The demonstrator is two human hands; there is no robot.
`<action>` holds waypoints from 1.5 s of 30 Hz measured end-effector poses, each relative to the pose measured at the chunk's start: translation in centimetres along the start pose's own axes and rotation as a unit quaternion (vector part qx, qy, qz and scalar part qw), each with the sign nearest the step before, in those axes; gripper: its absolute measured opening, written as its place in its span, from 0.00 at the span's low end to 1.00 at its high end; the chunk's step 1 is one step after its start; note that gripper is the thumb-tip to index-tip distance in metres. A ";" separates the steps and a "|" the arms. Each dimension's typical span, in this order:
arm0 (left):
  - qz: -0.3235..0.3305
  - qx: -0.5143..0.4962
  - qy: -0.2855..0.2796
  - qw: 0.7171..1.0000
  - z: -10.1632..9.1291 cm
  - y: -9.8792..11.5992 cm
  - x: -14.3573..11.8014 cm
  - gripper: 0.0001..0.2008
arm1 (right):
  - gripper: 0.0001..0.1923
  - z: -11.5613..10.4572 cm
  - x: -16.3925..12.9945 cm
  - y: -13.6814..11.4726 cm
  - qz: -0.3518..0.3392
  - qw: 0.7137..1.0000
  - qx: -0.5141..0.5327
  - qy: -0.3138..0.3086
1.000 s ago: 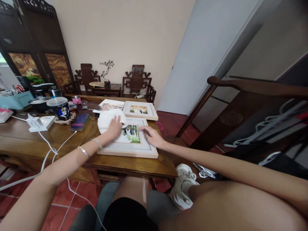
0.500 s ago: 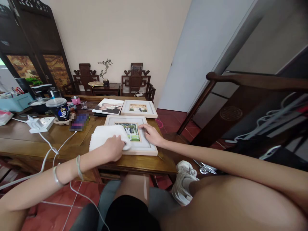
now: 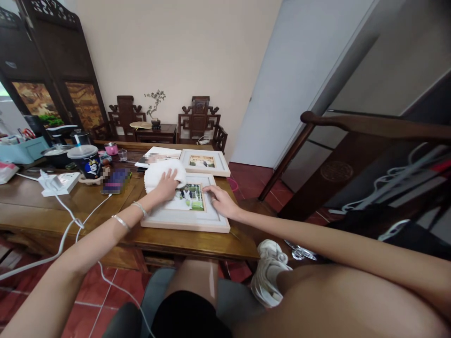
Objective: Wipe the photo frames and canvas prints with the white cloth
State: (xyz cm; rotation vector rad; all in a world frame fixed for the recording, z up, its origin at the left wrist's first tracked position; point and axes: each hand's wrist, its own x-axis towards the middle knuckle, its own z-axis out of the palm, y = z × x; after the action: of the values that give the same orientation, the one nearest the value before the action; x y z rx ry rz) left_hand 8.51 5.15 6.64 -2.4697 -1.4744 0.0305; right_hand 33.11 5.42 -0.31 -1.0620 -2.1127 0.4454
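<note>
Dark polished wood tabletop over red tile floor, cream wall behind.

Nearest on the tabletop: picture frame, rectangular, pale whitewashed wood with a wide flat border, lying face up flush with the near edge. Colour photo sits in the centre behind a thin tan inner trim; it shows green foliage and small figures, detail too small to read.

Right hand lies flat on the frame's right border, fingers spread loosely, ring on one finger, palm down, gripping nothing.

Left hand presses palm-down on a white cloth, fingers together and slightly splayed at the tips. Cloth is soft, folded or bunched into a rounded pad, and covers the frame's far-left corner. Two thin bracelets on that wrist.

Just beyond: second frame, same pale wood, smaller photo, lying flat. Beside it, to the left, a glossy photo print, partly under the cloth.

Left of the frames: white power strip with white cable trailing off the edge, and a dark printed cup with clear lid and straw.

Far wall: two carved dark wood chairs.
</note>
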 end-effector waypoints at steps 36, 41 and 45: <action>0.088 -0.002 -0.044 0.995 -0.4 3.9 -1.8 0.17 | 0.25 0.7 0.1 1.2 0.001 1.000 -0.009 0.000; 0.120 0.013 -0.092 0.988 -3.9 7.1 -8.1 0.15 | 0.26 0.8 0.1 1.2 0.007 1.000 0.002 0.001; 0.130 0.010 -0.109 0.985 -5.6 9.0 -11.0 0.18 | 0.25 0.7 0.1 1.2 0.012 1.000 0.001 0.002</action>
State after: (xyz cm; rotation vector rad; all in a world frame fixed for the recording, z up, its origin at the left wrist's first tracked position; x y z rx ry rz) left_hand 11.81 -9.65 8.62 -2.6959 -1.2075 0.3761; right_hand 33.21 6.28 -1.47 -1.0883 -2.0981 0.4570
